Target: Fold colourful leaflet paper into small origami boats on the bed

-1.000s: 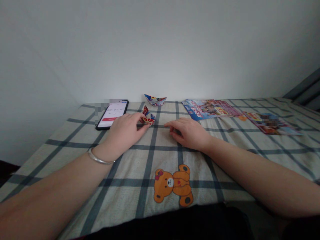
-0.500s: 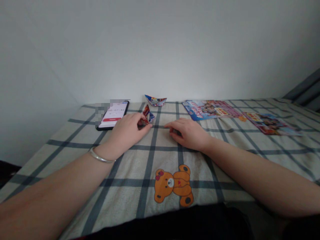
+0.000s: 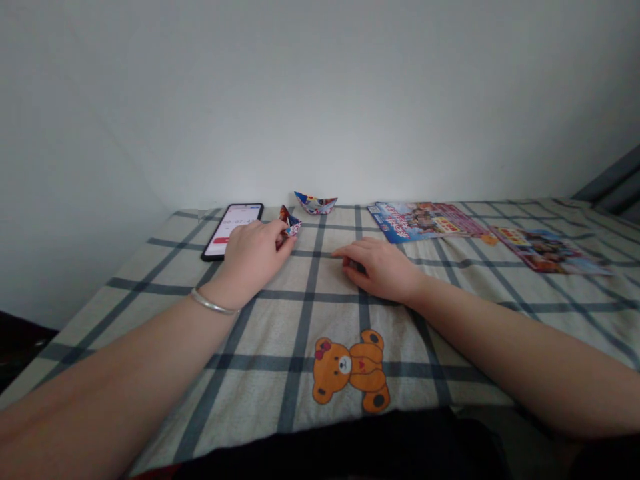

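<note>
My left hand (image 3: 257, 252), with a silver bangle at its wrist, is closed around a small folded paper boat (image 3: 291, 223) in red, blue and white print. Part of that boat is hidden behind the fingers. A second paper boat (image 3: 316, 204) sits just beyond it, close to the wall. My right hand (image 3: 377, 267) rests on the checked cloth (image 3: 260, 380) with its fingers loosely bent and apart, holding nothing. Nearest to it lies a printed flyer (image 3: 400, 227), beyond its fingers to the right.
Left of my left hand lies a phone (image 3: 217, 241) with a timer on its screen, partly covered by that hand. Another flyer (image 3: 550, 257) lies at the far right. A white wall (image 3: 320, 100) bounds the back, and a teddy bear print (image 3: 350, 370) decorates the cloth in front.
My left hand has shifted the paper boat slightly to the left and away from me, and the boat has turned a little. My right hand stays in place.
</note>
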